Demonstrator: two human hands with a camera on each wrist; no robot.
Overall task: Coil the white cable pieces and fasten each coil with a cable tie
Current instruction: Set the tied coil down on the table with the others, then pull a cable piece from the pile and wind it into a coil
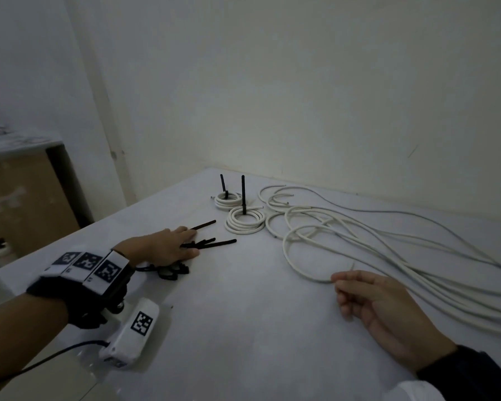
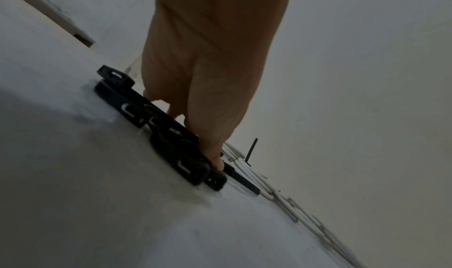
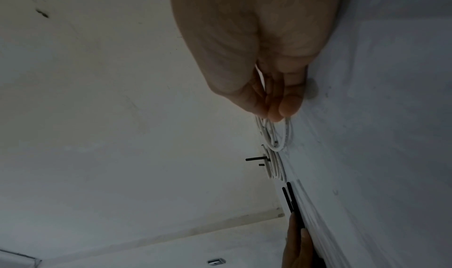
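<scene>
My left hand lies flat on the white table, its straight fingers pressing on a loose bunch of black cable ties. More tie heads lie under its wrist. My right hand rests on its side with loosely curled fingers. Its index fingertip touches the near loop of the loose white cable, and the fingertips hold nothing. Two tied coils lie at the back, each with a black tie tail standing up. Long uncoiled cable pieces spread to the right.
A white tagged device with a black cord lies by the table's near left edge. Walls close the table's far and right sides. A brown box under a shelf stands beyond the left edge.
</scene>
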